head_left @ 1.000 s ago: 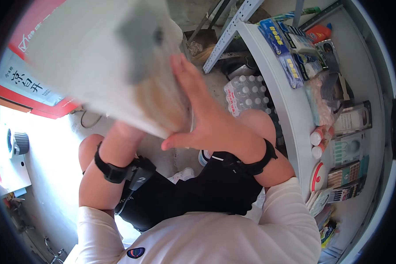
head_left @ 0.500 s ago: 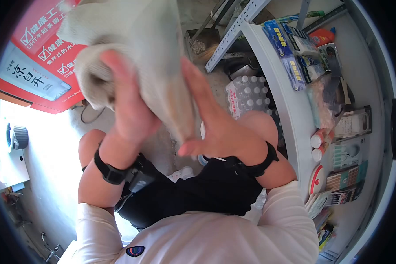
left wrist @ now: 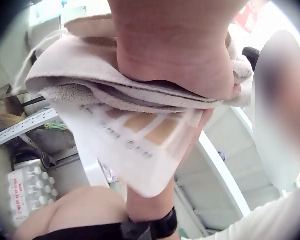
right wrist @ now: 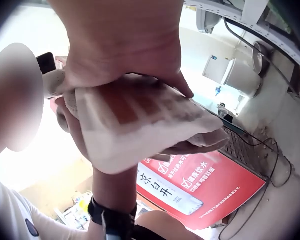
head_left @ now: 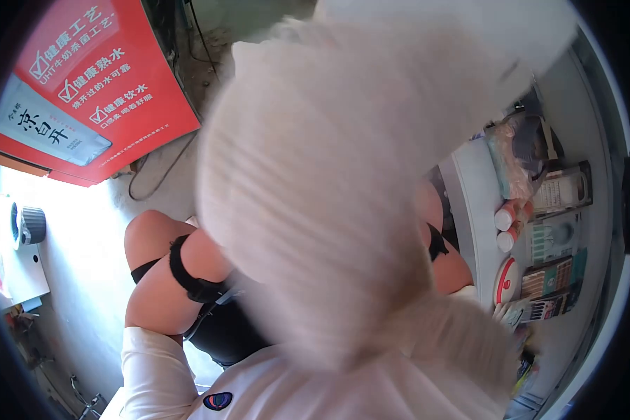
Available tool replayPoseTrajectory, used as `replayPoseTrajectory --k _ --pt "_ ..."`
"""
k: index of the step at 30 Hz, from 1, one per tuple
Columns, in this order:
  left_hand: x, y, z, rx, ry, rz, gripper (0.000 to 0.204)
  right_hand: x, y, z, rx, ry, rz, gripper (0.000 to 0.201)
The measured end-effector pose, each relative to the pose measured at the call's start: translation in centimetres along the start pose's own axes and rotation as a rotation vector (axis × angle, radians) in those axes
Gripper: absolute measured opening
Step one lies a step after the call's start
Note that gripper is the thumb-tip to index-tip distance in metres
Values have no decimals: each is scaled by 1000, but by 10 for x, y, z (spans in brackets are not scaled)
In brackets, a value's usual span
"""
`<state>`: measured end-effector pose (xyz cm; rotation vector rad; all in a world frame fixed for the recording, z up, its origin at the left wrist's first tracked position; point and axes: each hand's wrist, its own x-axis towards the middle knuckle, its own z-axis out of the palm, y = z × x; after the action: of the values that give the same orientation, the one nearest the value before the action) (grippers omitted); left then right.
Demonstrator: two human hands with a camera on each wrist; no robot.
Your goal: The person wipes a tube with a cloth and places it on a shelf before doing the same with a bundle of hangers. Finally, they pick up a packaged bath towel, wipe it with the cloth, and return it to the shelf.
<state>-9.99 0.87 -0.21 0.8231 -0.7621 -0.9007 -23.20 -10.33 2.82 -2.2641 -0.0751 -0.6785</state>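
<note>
A folded cream towel (head_left: 329,196) is raised close to the head camera and hides both hands in that view. In the left wrist view my left hand (left wrist: 175,55) lies flat against the towel (left wrist: 115,95), which carries a paper label (left wrist: 140,135) with brown squares. My right forearm (left wrist: 150,200) comes up behind the label. In the right wrist view my right hand (right wrist: 125,45) presses on the towel (right wrist: 140,120) from the other side, thumb along its edge. The left hand's fingers (right wrist: 200,145) stick out from under it. The towel is sandwiched between the two palms.
A red poster (head_left: 84,77) stands at the left. A white shelf (head_left: 469,182) at the right holds several packaged goods (head_left: 560,210) and small bottles (head_left: 504,224). A pack of water bottles (left wrist: 25,185) lies on the floor beside a metal rack rail (left wrist: 25,127).
Both hands have lifted the towel up and toward the head camera. It now fills the middle of the view and covers the hands and the shelf's far end.
</note>
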Motion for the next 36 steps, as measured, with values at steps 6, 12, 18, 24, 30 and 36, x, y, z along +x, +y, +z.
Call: replayPoseTrajectory --k 6,12,18,24,30,36 --pt "7 5 -24 -251 36 -51 45 2 -3 28 -141 -50 -3 109" --pt "-6 -10 6 0 -73 -92 46 -2 9 15 28 14 48 104" --pt "0 16 -5 -260 -20 -58 47 1 2 18 167 -17 129 98" --pt "13 -24 -34 64 50 -58 49 -5 10 40 326 66 226 86" --pt "2 -7 24 641 -205 331 57 7 -16 -7 558 184 475 73" --pt "20 4 15 569 37 191 40 1 10 9 -576 111 -161 77"
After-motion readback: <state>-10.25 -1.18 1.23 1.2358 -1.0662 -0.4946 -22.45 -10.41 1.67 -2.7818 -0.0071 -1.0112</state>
